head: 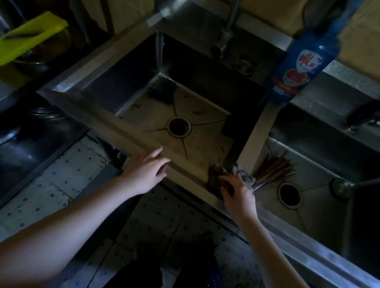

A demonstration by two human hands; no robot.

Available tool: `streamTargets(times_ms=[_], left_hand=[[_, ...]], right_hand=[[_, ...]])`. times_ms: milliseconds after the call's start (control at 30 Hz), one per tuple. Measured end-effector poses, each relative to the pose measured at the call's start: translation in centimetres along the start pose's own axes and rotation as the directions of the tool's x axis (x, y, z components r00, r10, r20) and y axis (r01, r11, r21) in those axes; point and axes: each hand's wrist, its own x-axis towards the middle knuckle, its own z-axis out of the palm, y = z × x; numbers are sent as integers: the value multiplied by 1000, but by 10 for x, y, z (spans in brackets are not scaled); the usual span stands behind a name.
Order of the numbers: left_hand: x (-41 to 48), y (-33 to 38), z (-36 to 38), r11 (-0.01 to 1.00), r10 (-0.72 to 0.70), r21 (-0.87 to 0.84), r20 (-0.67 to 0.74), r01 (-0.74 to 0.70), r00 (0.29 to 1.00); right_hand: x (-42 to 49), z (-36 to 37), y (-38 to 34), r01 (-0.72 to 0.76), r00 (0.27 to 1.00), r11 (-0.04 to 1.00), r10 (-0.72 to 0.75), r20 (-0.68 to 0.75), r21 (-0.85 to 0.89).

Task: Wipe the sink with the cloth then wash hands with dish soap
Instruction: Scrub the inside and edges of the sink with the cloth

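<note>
From the head camera, looking down: the right hand point(238, 192) is clamped on the cloth point(228, 172), fingers curled tight over it, pressing it onto the front rim of the sink point(106, 112) right at the near right corner, where the rim meets the divider between the two basins. The cloth is a crumpled wad, dark brownish on the left part and greyer, paler on the part that pokes out past the knuckles to the right; it looks damp and worn, though the light is dim. The left hand point(147, 169) lies flat on the same front rim, further left, fingers spread and stretched out, holding nothing.

The sink is a square stainless basin with creases running from each corner to a round drain point(178, 126) in the middle. Small brown specks dot its floor, and a dark lump sits in the far left corner; what it is, I cannot tell. A black block point(230, 127) leans against the right wall. The tap point(230, 22) stands behind the far edge.

The dish soap point(301, 64), a blue bottle with a red and white label, stands on the divider at the far right corner, well apart from both hands. In the right basin point(320, 207) a bundle of chopsticks point(274, 169) fans out just beside the cloth. Far left, a yellow-green board point(22, 39) rests on a shelf.
</note>
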Motion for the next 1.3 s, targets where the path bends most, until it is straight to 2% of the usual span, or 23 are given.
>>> streamTargets(times_ms=[167, 300, 433, 533, 667, 867, 1100, 1300], left_hand=[[-1, -9, -4, 996, 73, -41, -59, -76, 996], [-2, -26, -9, 997, 65, -43, -74, -68, 995], [-6, -46, -15, 997, 38, -56, -110, -44, 993], [-7, -56, -18, 998, 18, -56, -113, -25, 993], [-4, -60, -21, 997, 2, -82, -118, -12, 993], [-1, -52, -26, 995, 4, -103, -129, -17, 992], [2, -48, -28, 994, -23, -108, -145, 7, 989], [16, -50, -32, 994, -40, -107, -151, 24, 988]], right_hand=[[-5, 16, -21, -82, 994, 996, 81, -72, -21], [-2, 32, -43, -83, 992, 996, 79, -103, -36], [11, 47, -75, -42, 996, 999, 41, -73, -11], [21, 50, -89, 12, 1000, 1000, -12, 6, 23], [16, 40, -73, 47, 993, 999, -45, 112, -9], [-3, 20, -32, -61, 997, 998, 62, 49, -22], [-5, 10, -27, -86, 996, 996, 86, -1, 8], [11, 16, -36, 18, 998, 1000, -17, 62, -19]])
